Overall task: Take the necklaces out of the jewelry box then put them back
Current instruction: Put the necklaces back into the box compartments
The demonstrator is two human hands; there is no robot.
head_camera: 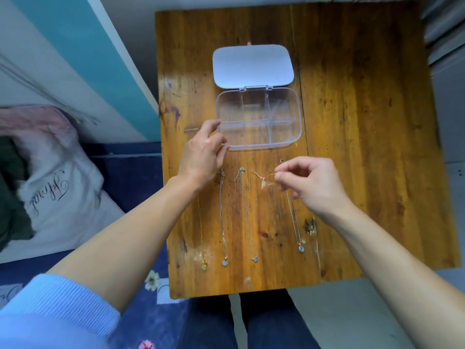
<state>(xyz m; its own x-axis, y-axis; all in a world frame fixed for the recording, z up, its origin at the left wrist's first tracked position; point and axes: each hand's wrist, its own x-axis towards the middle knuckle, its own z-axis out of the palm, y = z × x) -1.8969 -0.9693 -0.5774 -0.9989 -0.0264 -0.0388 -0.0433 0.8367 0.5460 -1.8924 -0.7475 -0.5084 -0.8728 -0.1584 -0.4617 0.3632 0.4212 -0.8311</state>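
A clear plastic jewelry box (297,114) stands open on the wooden table (364,122), its white lid (253,65) folded back; the compartments look empty. My left hand (203,153) rests with spread fingers at the box's front left corner. My right hand (312,185) pinches a thin rose-gold necklace (264,178), bunched and lifted just above the table. Several other necklaces lie stretched out in front of the box: a gold chain with a green pendant (204,267), a silver one (222,217), a fine silver chain (247,222) and another silver one (294,222) under my right wrist.
A bed with a blue floral cover (141,177) and a white pillow with script lettering (50,187) lies to the left of the table. My legs in dark trousers (264,323) are under the table's near edge.
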